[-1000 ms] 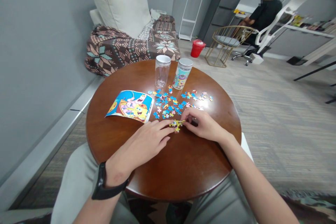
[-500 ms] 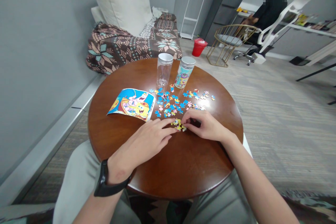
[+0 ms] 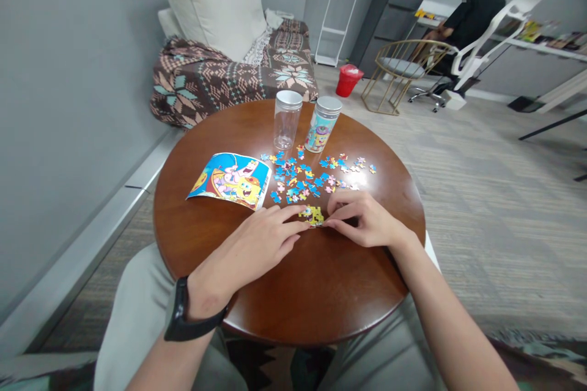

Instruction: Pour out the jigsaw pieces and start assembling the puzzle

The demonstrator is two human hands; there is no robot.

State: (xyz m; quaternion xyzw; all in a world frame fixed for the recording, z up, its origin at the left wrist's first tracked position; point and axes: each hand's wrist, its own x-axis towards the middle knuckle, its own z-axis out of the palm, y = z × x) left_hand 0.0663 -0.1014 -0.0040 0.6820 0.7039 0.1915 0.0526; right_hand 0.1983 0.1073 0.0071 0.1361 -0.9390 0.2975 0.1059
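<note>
A small joined patch of yellow jigsaw puzzle pieces [image 3: 314,215] lies on the round brown table [image 3: 293,311]. My left hand [image 3: 257,241] reaches in from the left with fingers stretched out, its fingertips resting on the patch's left and lower edges. At the lower right edge of the patch, my right hand [image 3: 362,220] pinches thumb and forefinger on a puzzle piece, largely hidden by the fingertips. Loose puzzle pieces [image 3: 293,184], mostly blue, lie scattered just beyond both hands. To the left is a curled cartoon picture sheet [image 3: 232,180].
A clear jar [image 3: 287,125] and a jar with a cartoon label [image 3: 322,128], both silver-lidded, stand behind the pieces. Farther off are a covered sofa [image 3: 238,67], a red bin [image 3: 349,80], a gold wire chair [image 3: 398,73] and a person in black [image 3: 479,15].
My right hand has shifted slightly right and down, from the patch's right side to its lower right edge, uncovering more yellow pieces. My left hand stays in place.
</note>
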